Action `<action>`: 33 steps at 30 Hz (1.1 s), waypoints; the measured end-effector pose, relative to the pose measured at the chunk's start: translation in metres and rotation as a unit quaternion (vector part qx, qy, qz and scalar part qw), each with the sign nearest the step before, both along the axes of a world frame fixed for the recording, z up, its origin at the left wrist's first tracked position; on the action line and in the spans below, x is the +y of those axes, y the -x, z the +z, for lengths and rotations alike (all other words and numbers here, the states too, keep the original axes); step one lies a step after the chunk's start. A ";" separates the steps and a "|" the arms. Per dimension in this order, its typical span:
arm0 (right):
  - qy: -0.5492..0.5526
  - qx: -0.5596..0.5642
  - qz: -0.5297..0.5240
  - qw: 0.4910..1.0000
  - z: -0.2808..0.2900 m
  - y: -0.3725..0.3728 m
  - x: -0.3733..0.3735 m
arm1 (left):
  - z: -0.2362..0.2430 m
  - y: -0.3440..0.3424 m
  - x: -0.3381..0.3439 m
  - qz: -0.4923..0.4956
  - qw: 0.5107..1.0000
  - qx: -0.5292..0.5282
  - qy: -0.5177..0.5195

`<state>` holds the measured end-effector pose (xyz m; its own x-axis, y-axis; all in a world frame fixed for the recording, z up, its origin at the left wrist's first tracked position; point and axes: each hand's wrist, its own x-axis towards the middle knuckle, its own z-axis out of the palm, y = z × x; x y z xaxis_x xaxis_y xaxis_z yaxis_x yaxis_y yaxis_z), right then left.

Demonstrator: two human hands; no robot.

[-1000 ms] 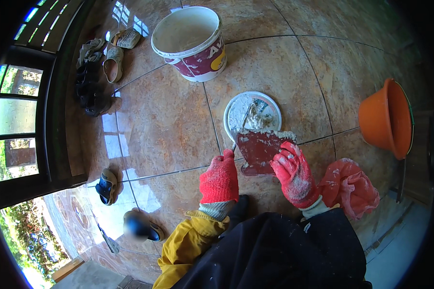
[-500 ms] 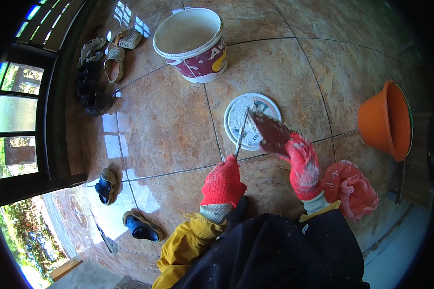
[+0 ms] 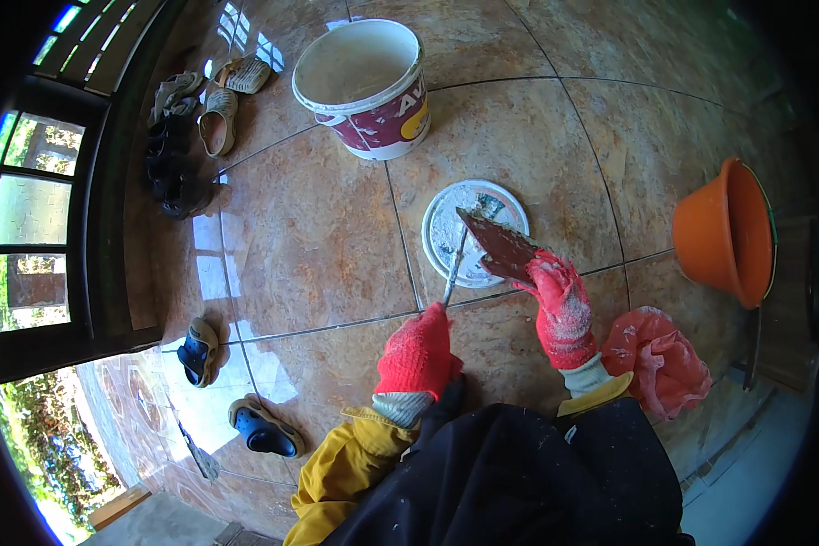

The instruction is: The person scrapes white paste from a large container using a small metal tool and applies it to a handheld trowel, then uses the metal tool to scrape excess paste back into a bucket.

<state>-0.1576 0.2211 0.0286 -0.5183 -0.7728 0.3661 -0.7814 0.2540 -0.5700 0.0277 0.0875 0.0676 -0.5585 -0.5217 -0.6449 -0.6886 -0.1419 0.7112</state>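
Both my hands wear red knitted gloves with pale cuffs and whitish smears. My left hand (image 3: 417,355) is closed around a thin metal-shafted tool (image 3: 455,269), its handle hidden in the glove. The tool's far end lies over a round white bucket lid (image 3: 435,250) on the floor, which carries pale paste. In my right hand (image 3: 560,309) is a flat reddish-brown plate (image 3: 503,247), tilted above the lid, with paste along its upper edge. The plate's far corner is close to the tool's end; whether they touch I cannot tell.
Beyond the lid stands a white and purple bucket (image 3: 373,132). An orange basin (image 3: 708,227) is at the right, with a crumpled red plastic bag (image 3: 657,361) nearer me. Blue clogs (image 3: 266,428) and several other shoes (image 3: 217,123) lie at the left on the tiled floor.
The brown plate has turned flatter and shifted slightly left over the lid. My right hand has moved a little left with it; my left hand has dropped slightly nearer me.
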 end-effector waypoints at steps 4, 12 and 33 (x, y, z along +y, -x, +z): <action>0.034 -0.105 -0.050 0.993 -0.007 -0.008 0.007 | 0.021 0.013 -0.003 0.027 0.967 -0.183 0.174; -0.116 0.113 0.086 0.983 0.034 -0.021 0.009 | 0.032 0.010 0.003 -0.014 0.930 -0.130 0.344; 0.004 -0.115 0.030 0.993 0.035 -0.025 0.003 | 0.018 -0.004 -0.005 -0.022 0.893 -0.071 0.444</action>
<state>-0.1324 0.2241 0.0638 -0.5420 -0.8022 0.2504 -0.6438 0.2049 -0.7372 0.0321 0.0828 0.0859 -0.5366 -0.8421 -0.0536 -0.7720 0.4643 0.4341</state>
